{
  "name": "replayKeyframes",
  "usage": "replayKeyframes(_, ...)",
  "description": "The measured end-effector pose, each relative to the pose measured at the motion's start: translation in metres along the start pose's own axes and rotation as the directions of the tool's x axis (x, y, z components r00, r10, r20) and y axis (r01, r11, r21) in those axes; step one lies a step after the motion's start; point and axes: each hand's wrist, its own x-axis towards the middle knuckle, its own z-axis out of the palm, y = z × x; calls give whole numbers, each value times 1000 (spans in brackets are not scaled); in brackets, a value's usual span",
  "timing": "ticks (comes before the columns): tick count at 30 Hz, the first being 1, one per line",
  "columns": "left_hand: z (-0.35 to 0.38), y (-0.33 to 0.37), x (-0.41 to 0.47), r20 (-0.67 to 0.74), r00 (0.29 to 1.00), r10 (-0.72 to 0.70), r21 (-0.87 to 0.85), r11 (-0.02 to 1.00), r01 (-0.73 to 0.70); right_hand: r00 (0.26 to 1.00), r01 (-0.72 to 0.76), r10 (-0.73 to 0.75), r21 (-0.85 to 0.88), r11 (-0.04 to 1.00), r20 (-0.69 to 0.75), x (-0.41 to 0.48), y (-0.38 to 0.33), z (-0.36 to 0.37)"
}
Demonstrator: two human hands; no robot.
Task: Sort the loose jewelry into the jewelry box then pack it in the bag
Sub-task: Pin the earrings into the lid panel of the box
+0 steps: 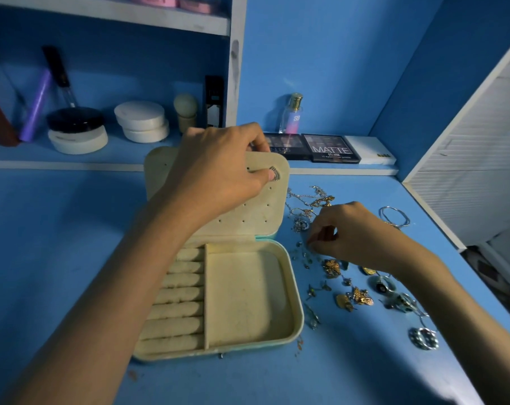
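Observation:
A cream jewelry box (297, 311) lies open on the blue table, its lid (274, 206) standing up at the back. My left hand (218, 168) grips the lid's top edge, thumb pressing a small sparkly earring (275, 173) against the lid's inner face. Ring rolls (175, 299) fill the box's left side; the right compartment holds nothing. To the right of the box, loose jewelry (356, 296) lies scattered. My right hand (353, 232) hovers over it, fingertips pinching a tiny piece I cannot make out.
Silver bangles (394, 217) and tangled chains (312, 197) lie at the far right. A low shelf behind holds makeup palettes (330, 147), a perfume bottle (291, 115) and round compacts (139, 121). A white louvred panel (467, 159) bounds the table's right edge.

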Motion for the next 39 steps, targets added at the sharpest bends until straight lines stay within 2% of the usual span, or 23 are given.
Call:
replayKeyframes(8, 0, 0, 0, -3, 1000, 1, 8, 1000, -1, 998, -11, 11, 0, 1000, -65, 3, 3, 3)
replayKeyframes(13, 1, 0, 1, -10, 1000, -1, 1, 1000, 1, 992, 71, -77, -57, 996, -104, -1, 5, 6)
replayKeyframes(19, 0, -1, 0, -6, 1000, 0, 8, 1000, 1, 963, 192, -225, -205, 960, -151, -12, 8, 12)
replayKeyframes(23, -1, 1, -1, 1, 1000, -11, 3, 1000, 11, 938, 226, -279, -249, 942, -206, -10, 12, 17)
replayKeyframes(27, -6, 5, -3, 26, 1000, -13, -6, 1000, 13, 931, 211, -271, -245, 946, -245, -6, 13, 19)
replayKeyframes(30, -12, 11, -9, 16, 1000, 11, -17, 1000, -11, 934, 185, -206, -98, 978, -293, -6, 10, 12)
replayKeyframes(32, -13, 14, -21, -51, 994, 96, -11, 995, -96, 936, 146, -89, 145, 979, -342, -6, 5, 0)
replayKeyframes(33, -12, 14, -28, -99, 982, 160, 18, 987, -159, 941, 127, -20, 298, 946, -337, -5, 1, -7)
replayKeyframes(35, -7, 14, -47, -203, 944, 260, 97, 965, -244, 958, 133, 40, 566, 814, -282, -3, -9, -19)
replayKeyframes(37, 1, 14, -66, -293, 902, 318, 169, 946, -278, 978, 162, -12, 717, 678, -210, -1, -22, -26)
replayKeyframes(39, 9, 13, -83, -357, 862, 360, 214, 930, -300, 986, 168, -109, 791, 588, -129, -1, -33, -28)
